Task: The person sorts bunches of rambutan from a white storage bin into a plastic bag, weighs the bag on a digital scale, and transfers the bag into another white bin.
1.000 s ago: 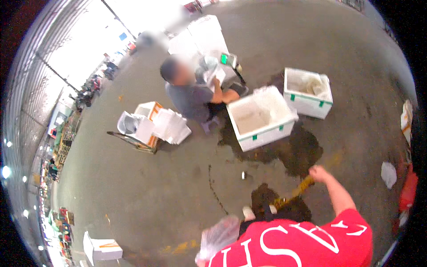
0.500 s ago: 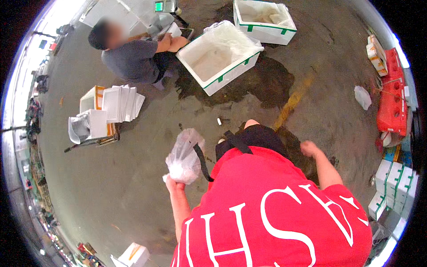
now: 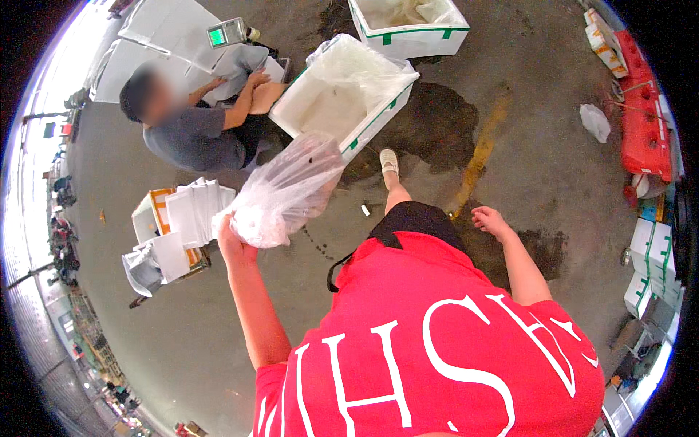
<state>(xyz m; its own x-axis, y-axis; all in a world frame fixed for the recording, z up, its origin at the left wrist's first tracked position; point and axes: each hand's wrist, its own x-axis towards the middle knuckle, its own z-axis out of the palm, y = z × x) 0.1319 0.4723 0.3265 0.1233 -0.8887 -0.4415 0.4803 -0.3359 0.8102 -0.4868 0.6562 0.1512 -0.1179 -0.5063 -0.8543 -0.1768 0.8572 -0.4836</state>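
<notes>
From where I stand, the big white lettering across the person's red shirt (image 3: 437, 349) is the boldest writing about; a scale (image 3: 231, 30) shows a lit green display, its figures too small for me to make out; the left hand (image 3: 237, 237) has its fingers closed on the bunched end of a clear plastic bag (image 3: 295, 186), held up above the floor (image 3: 196, 328), its upper part overlapping my view of the near corner of a large white foam box (image 3: 382, 116); that box is banded in green tape and lined with clear film, something murky and brownish inside; a second foam box (image 3: 419, 45) just beyond also has film in it; the right hand (image 3: 494, 221) hangs out to the side, fingers loosely curled, half open; a seated co-worker (image 3: 193, 138) in grey has both hands at a pale bag (image 3: 240, 64) beside the scale.
</notes>
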